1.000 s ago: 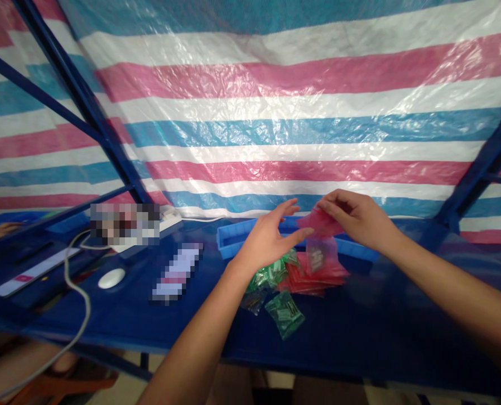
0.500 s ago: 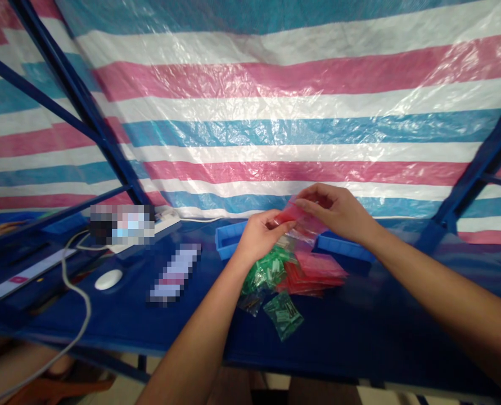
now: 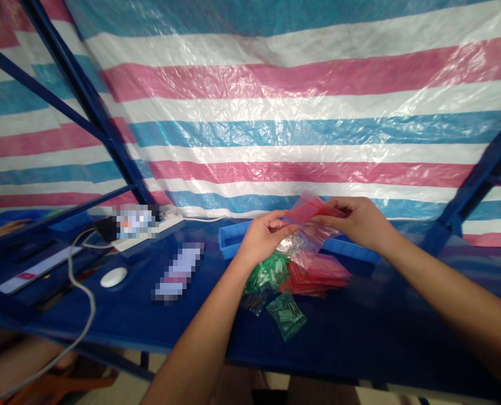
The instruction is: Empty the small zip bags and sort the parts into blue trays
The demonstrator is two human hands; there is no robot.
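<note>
A pinkish-red plastic bag (image 3: 304,209) is stretched between my two hands above the table. My left hand (image 3: 263,236) pinches its left edge with thumb and fingers closed. On the other side, my right hand (image 3: 355,220) grips the bag's right part, fingers also closed. Below them lies a pile of green plastic bags (image 3: 271,273) with small pale pieces inside. Beside it is a stack of flat red bags (image 3: 313,275). Nearer the front edge, one green bag (image 3: 287,316) lies apart, and a small clear bag (image 3: 256,302) touches the pile.
Blue bins (image 3: 232,239) stand behind my hands, partly hidden. To the left are a white oval object (image 3: 114,277), a blurred-out flat item (image 3: 178,273), a power strip (image 3: 149,232) and a white cable (image 3: 90,301). A blue frame post (image 3: 90,107) rises at left. Another person's hand (image 3: 12,228) shows far left.
My right hand has shifted right and slightly down, and more of the red bag now shows spread between my hands. The view has moved slightly. The bags on the table lie as before.
</note>
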